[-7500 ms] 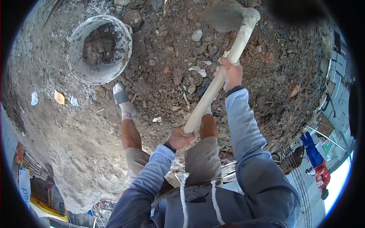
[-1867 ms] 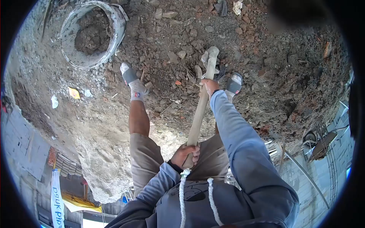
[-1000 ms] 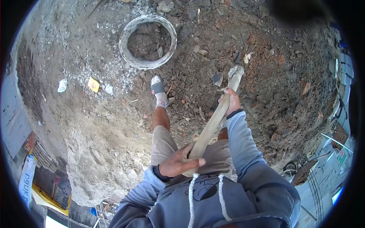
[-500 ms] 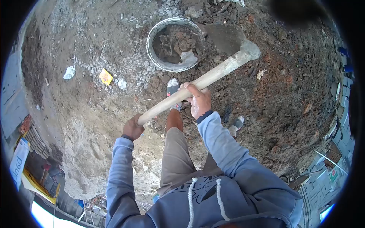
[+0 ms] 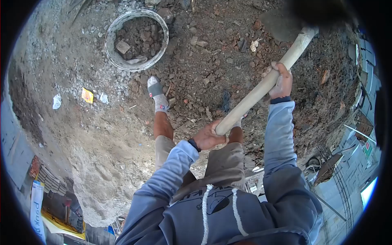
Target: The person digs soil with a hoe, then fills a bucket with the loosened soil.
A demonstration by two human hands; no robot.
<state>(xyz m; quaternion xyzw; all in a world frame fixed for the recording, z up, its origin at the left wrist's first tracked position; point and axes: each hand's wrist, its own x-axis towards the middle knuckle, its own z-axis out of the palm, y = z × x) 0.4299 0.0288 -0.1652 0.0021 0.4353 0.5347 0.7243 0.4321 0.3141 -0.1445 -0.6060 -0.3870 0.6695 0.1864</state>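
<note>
Both of my hands are wrapped round the thick wooden handle of a hoe (image 5: 255, 97), which slants from low centre to upper right. My left hand (image 5: 209, 136) closes on the butt end, in front of my legs. Farther up the shaft, my right hand (image 5: 281, 83) is closed as well. The wide blade (image 5: 278, 25) at the far end is mostly lost in a dark blur at the top right, so its contact with the ground cannot be made out. A round bucket (image 5: 109, 43) stands upper left, holding soil, stones and a pale scrap.
Loose brown soil with rubble (image 5: 204, 77) lies around my feet. Gravel, a yellow wrapper (image 5: 87, 95) and a white scrap (image 5: 57, 101) are at the left. A ground edge drops away at lower left, near a banner (image 5: 36, 208). Thin rods (image 5: 343, 192) stand at lower right.
The hoe has swung right, away from beside the bucket, with its blade now farther to the upper right. Both hands moved right with it. The bucket sits farther left in view.
</note>
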